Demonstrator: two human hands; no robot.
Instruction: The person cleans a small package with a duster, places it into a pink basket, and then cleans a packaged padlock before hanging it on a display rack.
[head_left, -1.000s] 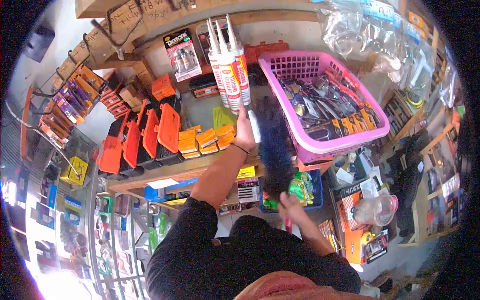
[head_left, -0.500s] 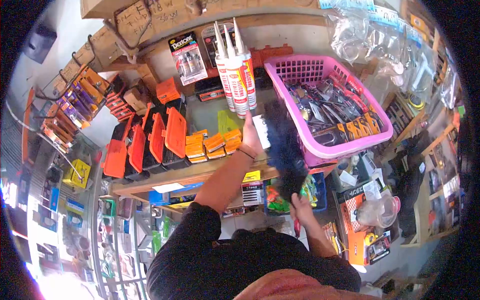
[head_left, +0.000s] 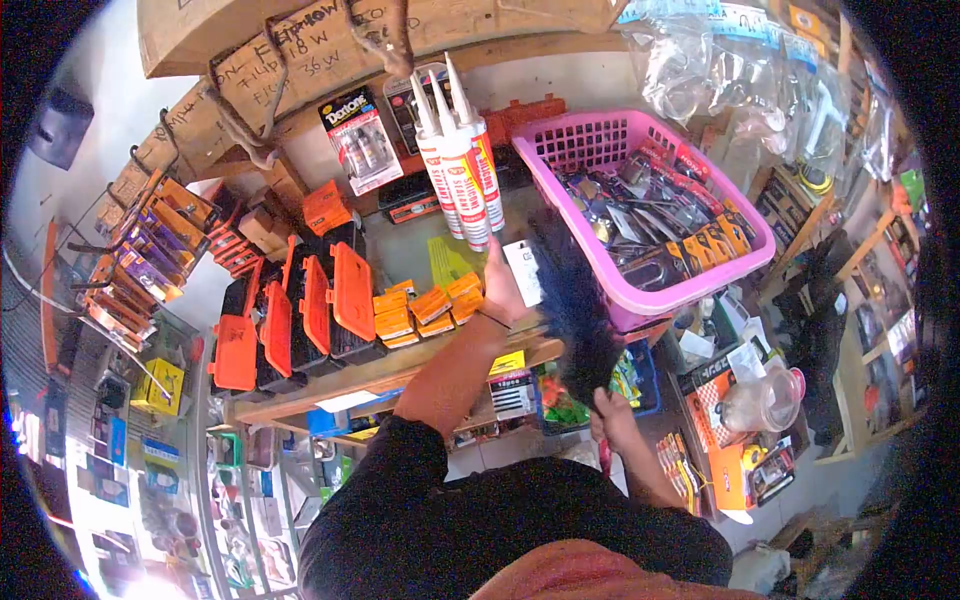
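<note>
My right hand is closed around the handle of a dark feather duster, its lower end showing red beneath my fist. The duster's bristly head is blurred and reaches up between the shelf and the basket. My left hand stretches over the shelf edge, fingertips right at the base of the white and red silicone sealant tubes, which stand upright in a cluster. Beside this hand is a white card with dark print, partly overlapped by the duster. Small orange boxes lie left of my wrist.
A pink basket full of packaged hardware stands to the right. Orange-lidded black cases line the shelf's left side. Hooks hang overhead from a wooden beam. Plastic bags hang upper right, and a blue crate sits below.
The view has shifted and turned slightly. My right hand keeps its grip on the feather duster, whose head remains blurred. My left hand stays at the base of the sealant tubes.
</note>
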